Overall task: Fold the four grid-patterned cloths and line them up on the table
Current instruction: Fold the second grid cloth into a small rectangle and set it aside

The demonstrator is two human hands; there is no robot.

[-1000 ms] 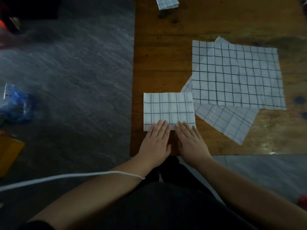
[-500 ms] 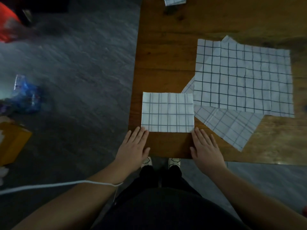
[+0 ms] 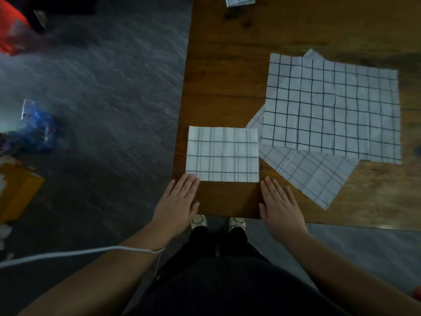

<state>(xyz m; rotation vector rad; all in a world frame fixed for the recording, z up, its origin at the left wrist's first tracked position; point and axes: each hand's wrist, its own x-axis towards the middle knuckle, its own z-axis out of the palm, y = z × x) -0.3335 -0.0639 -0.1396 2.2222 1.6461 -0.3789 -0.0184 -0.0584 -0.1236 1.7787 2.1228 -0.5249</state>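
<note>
It's dim in here. The unfolded grid cloth [image 3: 330,110] is the brightest patch on the dark wooden table [image 3: 227,71], whose near edge has a faint sheen. The floor [image 3: 102,87] and the blue plastic bag [image 3: 38,131] at left are blurred, and the wide lens bows the table's edges.

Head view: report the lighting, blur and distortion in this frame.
Head view: dim overall; the floor and red object at left are smeared by blur; the folded cloth, left hand and right hand look fairly sharp; the edge of the table bows with wide-angle distortion.
</note>
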